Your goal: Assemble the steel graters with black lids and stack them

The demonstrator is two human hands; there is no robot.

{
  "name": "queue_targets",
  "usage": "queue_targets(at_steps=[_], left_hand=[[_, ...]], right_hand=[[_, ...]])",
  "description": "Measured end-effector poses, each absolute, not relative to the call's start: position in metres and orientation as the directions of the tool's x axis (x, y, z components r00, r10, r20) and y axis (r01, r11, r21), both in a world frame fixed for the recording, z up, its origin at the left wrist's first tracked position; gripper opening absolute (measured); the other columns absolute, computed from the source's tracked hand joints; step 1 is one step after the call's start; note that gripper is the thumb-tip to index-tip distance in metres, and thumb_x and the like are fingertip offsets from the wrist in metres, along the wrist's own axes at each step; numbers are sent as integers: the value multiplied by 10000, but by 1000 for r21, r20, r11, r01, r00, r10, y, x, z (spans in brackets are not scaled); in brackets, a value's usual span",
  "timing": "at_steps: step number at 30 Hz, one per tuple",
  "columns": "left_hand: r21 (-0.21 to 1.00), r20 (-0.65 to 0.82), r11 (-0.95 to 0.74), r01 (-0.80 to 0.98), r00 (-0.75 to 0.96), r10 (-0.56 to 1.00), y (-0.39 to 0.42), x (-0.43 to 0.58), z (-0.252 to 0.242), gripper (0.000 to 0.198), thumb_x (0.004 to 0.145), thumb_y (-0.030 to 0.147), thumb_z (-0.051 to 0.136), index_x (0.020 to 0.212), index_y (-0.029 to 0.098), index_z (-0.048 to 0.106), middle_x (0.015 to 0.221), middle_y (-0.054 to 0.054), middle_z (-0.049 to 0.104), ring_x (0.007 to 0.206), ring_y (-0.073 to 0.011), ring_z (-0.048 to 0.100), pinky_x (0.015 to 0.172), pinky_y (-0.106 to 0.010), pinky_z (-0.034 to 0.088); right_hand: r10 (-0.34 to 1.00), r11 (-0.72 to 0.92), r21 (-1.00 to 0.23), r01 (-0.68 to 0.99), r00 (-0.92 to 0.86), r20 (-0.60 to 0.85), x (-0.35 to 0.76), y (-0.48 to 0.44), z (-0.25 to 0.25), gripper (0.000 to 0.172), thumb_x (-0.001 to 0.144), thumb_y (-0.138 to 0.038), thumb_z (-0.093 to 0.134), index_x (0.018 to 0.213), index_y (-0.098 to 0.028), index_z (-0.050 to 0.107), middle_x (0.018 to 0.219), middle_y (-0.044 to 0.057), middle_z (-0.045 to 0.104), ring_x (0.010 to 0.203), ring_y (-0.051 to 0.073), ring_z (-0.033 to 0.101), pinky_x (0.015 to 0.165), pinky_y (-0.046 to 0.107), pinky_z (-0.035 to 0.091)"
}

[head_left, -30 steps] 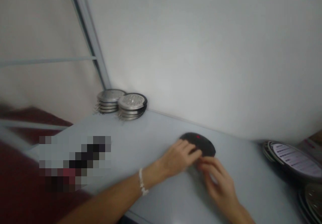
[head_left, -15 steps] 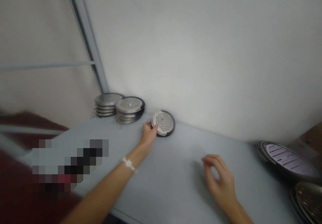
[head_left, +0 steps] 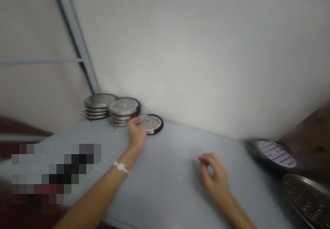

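Left of the left hand (head_left: 136,133) stood two stacks of round perforated steel discs (head_left: 110,107). That hand's narrowly closed fingers (head_left: 134,121) met the left edge of a lone black-rimmed perforated steel disc (head_left: 152,124), lying flat on the pale grey table (head_left: 175,160); any firm grip was impossible to tell. Farther right, the right hand (head_left: 213,174) hung empty, loosely curled, before a black-rimmed disc with a printed label (head_left: 276,153).

Two perforated-disc stacks (head_left: 98,105) (head_left: 124,106); one loose disc (head_left: 152,124); two hands (head_left: 136,133) (head_left: 213,175).
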State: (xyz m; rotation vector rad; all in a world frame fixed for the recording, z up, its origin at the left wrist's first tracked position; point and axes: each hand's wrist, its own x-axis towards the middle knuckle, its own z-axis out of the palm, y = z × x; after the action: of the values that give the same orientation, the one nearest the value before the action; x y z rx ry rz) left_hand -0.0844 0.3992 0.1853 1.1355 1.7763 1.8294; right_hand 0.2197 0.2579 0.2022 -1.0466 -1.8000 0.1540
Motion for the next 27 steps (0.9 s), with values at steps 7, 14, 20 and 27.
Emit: queue_targets(at_steps=[7,14,20,27], left_hand=[[913,279,-252,321,-40,959,394,-59,191,255,705,271,640,927,168,714,976,-79,751,917,-245,701,958,-431,529],[886,299,-261,384,-42,953,395,-62,187,294,738,348,616,951,169,709,1019,-85,761,961,-253,709,997,-429,517],[849,310,-281,447,11,951,392,-58,192,292,727,357,606,930,179,715,1001,-81,755,963,-263,701,984,-428,521],[826,306,-283,488,35,951,390,-57,193,294,747,386,583,922,195,723,1009,-79,757,971,-275,693,967,-437,518]], right_hand=[[817,478,-613,629,-62,573,227,272,191,156,871,-162,509,923,-212,647,897,53,649,856,209,617,781,338,502],[722,172,-827,535,503,475,299,304,190,570,801,-349,638,1319,-163,491,1047,94,630,836,223,629,714,370,539],[529,49,-967,249,815,237,372,313,179,820,729,-353,673,1422,-211,258,934,3,634,612,157,675,564,298,573],[420,122,-992,33,904,81,399,324,164,732,647,-327,743,1246,-245,330,971,33,656,501,121,645,440,254,557]])
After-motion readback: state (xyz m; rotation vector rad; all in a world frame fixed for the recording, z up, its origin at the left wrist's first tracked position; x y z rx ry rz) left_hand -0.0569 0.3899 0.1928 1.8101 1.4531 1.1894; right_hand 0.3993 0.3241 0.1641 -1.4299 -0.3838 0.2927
